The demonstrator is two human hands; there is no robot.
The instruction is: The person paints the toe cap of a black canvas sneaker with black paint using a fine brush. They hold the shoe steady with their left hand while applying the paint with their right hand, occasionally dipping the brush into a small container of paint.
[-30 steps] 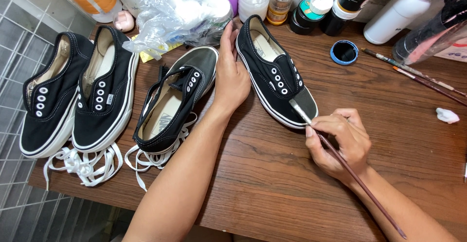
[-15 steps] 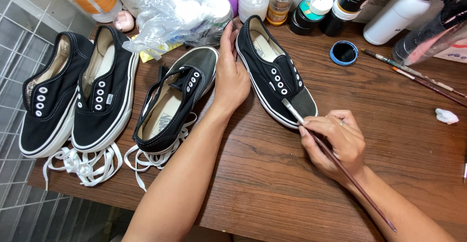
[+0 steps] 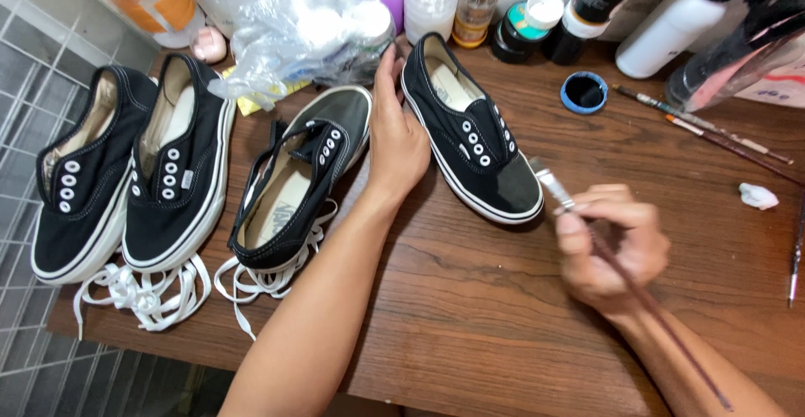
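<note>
Left hand (image 3: pixel 398 136) rests open against a black shoe (image 3: pixel 470 132) on the counter (image 3: pixel 470 316); right hand (image 3: pixel 612 249) grips a paintbrush (image 3: pixel 620 270) beside its toe.

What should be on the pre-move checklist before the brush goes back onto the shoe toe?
1. Shoe steadied: left hand rests against the inner side of the black shoe. Ok.
2. Brush held: right hand pinches the paintbrush near the ferrule, its long handle trailing back over the forearm. Ok.
3. Bristles clear of the shoe: the tip sits just off the toe, blurred. Cannot tell if touching.
4. Paint on bristles: too blurred to judge. Cannot tell.
5. Paint within reach: blue lid with black paint lies open on the table behind the shoe. Ok.
6. Laces out of the way: loose white laces lie by the other shoes, away from the toe. Ok.
</note>
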